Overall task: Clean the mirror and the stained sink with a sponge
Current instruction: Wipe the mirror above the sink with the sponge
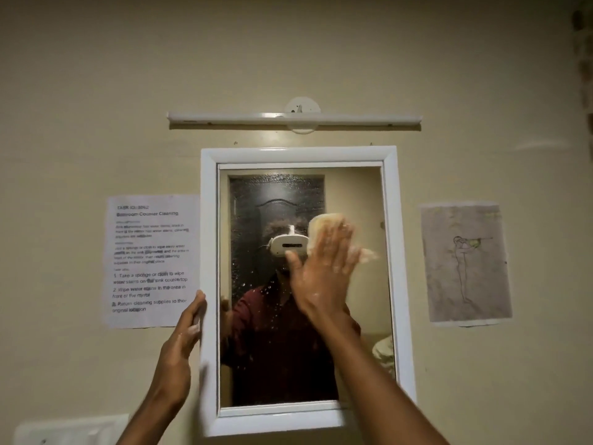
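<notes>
A white-framed mirror (210, 252) hangs on the beige wall, its glass speckled with droplets and smears on the left and upper parts. My right hand (321, 271) lies flat against the glass near the middle, pressing a pale yellow sponge (324, 223) onto it; the sponge shows above and to the right of my fingers and looks blurred. My left hand (183, 335) grips the mirror frame's left edge at mid height, thumb on the front. The sink is out of view.
A tube light (293, 118) is mounted above the mirror. A printed instruction sheet (150, 261) is taped to the wall on the left, and a drawing on paper (465, 264) on the right. A white switch plate (70, 430) sits at the bottom left.
</notes>
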The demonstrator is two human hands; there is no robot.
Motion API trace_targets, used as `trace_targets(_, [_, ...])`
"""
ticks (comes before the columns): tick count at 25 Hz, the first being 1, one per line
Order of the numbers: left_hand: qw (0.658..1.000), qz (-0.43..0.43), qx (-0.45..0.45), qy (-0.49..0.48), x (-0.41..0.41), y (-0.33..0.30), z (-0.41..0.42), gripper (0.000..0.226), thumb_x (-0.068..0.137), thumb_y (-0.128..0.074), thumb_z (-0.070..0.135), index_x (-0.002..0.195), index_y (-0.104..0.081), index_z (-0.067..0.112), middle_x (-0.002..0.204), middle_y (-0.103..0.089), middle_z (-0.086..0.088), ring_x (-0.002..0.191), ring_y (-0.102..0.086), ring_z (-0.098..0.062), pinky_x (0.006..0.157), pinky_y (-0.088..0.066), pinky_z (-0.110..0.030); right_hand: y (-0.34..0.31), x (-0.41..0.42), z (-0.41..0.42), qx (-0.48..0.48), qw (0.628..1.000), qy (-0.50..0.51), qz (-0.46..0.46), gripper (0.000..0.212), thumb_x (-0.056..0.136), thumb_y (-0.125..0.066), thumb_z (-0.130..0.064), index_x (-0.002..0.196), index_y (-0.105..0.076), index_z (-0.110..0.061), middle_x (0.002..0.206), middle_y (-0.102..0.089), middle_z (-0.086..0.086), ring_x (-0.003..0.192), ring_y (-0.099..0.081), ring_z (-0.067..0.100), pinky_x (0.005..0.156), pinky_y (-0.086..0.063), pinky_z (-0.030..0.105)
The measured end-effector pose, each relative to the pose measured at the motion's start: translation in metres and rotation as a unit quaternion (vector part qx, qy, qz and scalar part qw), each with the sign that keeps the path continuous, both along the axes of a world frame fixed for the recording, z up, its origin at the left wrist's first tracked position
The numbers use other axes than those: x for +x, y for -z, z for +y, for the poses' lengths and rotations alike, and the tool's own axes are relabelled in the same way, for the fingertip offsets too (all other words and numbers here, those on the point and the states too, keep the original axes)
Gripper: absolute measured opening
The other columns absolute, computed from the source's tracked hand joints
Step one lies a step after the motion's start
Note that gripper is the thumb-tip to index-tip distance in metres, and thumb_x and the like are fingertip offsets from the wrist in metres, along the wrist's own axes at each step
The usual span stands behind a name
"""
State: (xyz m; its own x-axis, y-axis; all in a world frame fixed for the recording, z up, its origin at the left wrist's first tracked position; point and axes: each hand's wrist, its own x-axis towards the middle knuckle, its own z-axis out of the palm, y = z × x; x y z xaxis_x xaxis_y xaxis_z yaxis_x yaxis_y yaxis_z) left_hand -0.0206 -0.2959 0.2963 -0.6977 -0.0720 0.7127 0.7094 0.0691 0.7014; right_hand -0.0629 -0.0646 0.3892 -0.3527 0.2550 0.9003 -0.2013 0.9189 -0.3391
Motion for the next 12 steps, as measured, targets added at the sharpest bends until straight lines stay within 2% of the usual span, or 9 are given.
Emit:
trace_targets(1, [1.0,0.003,0.016,0.01,0.001,-0.002,-0.002,0.054,0.09,-0.031,0.032,0.142,-0.046,0.029,0.15,-0.047,0.011,0.141,-0.04,-0.005,0.121,-0.025,-0.041,0.015,-0.001,-0.039,0.073,0.996,-0.049,-0.011,0.084,0.1,-0.024,-0.063,0.156,0.019,-0.017,0.162,0.033,0.009,0.149,0.032,0.026,0.122,0.007,0.059])
trace_targets(3, [0.998,0.015,0.06,0.03,0.004,-0.006,-0.004,0.047,0.089,-0.031,0.032,0.13,-0.055,0.035,0.149,-0.049,0.002,0.141,-0.041,-0.012,0.119,-0.026,-0.041,0.047,0.002,-0.098,0.258,0.96,-0.107,-0.023,0.082,0.101,-0.032,-0.057,0.16,0.009,-0.016,0.165,0.025,0.008,0.151,0.026,0.025,0.123,-0.002,0.057])
trace_targets(5, [0.996,0.015,0.077,0.049,0.006,-0.007,-0.009,0.045,0.092,-0.03,0.036,0.125,-0.059,0.041,0.149,-0.049,-0.001,0.141,-0.042,-0.014,0.119,-0.025,-0.042,0.059,0.003,-0.108,0.347,0.932,-0.103,-0.021,0.081,0.102,-0.036,-0.054,0.161,0.001,-0.013,0.167,0.019,0.008,0.153,0.02,0.024,0.122,-0.009,0.052])
trace_targets(7, [0.997,-0.002,0.056,0.061,0.007,-0.007,-0.015,0.052,0.089,-0.031,0.047,0.137,-0.049,0.036,0.149,-0.05,0.004,0.142,-0.04,-0.012,0.122,-0.02,-0.045,0.056,0.0,-0.069,0.301,0.949,-0.091,0.007,0.082,0.101,-0.039,-0.054,0.161,0.0,-0.015,0.167,0.017,0.007,0.154,0.017,0.022,0.123,-0.009,0.053])
trace_targets(10, [0.998,-0.037,0.002,0.057,0.01,-0.011,-0.014,0.079,0.077,-0.038,0.059,0.149,-0.031,0.03,0.146,-0.051,0.014,0.141,-0.04,-0.009,0.121,-0.023,-0.042,0.059,-0.002,0.037,0.059,0.998,0.01,-0.006,0.093,0.097,-0.034,-0.066,0.16,0.005,-0.011,0.166,0.02,0.011,0.154,0.017,0.026,0.124,-0.005,0.056])
trace_targets(12, [0.998,-0.044,-0.001,0.049,0.013,-0.014,-0.012,0.078,0.075,-0.038,0.06,0.148,-0.03,0.032,0.148,-0.05,0.013,0.139,-0.042,-0.008,0.118,-0.026,-0.039,0.066,0.002,0.082,-0.034,0.994,0.104,-0.002,0.1,0.095,-0.031,-0.071,0.159,0.004,-0.002,0.165,0.015,0.022,0.153,0.013,0.036,0.122,-0.011,0.059])
